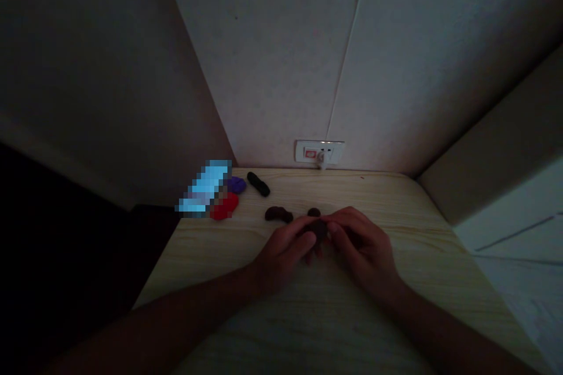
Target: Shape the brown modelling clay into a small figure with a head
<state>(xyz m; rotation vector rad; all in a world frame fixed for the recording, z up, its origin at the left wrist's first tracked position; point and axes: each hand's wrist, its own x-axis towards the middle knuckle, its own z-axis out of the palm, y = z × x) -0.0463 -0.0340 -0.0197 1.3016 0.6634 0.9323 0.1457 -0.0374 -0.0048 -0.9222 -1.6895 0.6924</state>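
Note:
A dark brown lump of modelling clay (318, 232) is between my hands, just above the wooden table (334, 328). My left hand (281, 255) grips it from the left, thumb on top and fingers underneath. With thumb and fingers together, my right hand (367, 249) pinches its right edge. Just beyond my fingers lies a small dark brown clay piece (314, 212), partly hidden. A curved brown clay roll (278, 214) rests on the table beyond my left hand. Dim light blurs the fine shape of the held lump.
Further left are a black clay roll (258, 184), purple clay (237, 185) and red clay (225, 207). A pixelated phone-like screen (206, 188) stands tilted beside them. Behind the table, the wall carries a socket plate (301, 152) with a plug.

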